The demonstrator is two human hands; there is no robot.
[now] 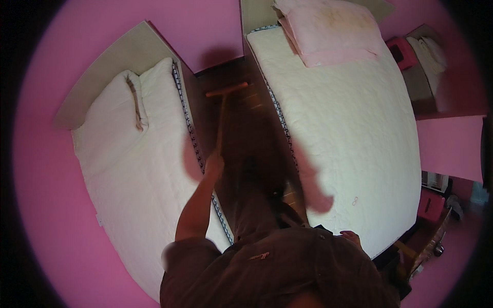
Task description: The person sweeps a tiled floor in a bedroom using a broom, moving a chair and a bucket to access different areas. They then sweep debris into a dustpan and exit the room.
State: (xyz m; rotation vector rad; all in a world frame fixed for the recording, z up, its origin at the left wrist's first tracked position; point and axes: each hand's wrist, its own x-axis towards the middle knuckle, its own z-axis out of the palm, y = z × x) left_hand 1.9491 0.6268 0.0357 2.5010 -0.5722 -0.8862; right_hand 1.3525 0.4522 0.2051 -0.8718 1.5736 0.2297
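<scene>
Brown shirt fabric [287, 267] fills the lower centre of the frame and hides the person's lower body. At its right edge, the right hand [351, 237] shows only as a small patch near the corner of the right mattress [354, 133]; whether it is open, closed or holding anything cannot be told.

Left of centre, the bare left forearm rises to the left hand [214, 164], which is closed around the lower end of a long wooden handle [222, 123]. The handle runs up the dark floor strip [246, 128] between the two beds and ends in a short wooden crossbar [226, 90], upper centre. Whatever is fitted under the crossbar cannot be made out in the shadow.

At left lies the left mattress [138, 179] with a white pillow [115, 118] at its upper end. A pink pillow [331, 31] lies at the top of the right mattress, cut off by the frame's upper edge.

A pink box-shaped item [430, 205] sits at the right edge, lower middle; another pink item [402, 52] sits upper right beside folded white cloth [427, 54]. Any labels are too small to distinguish. Pink walls [46, 169] surround the scene.
</scene>
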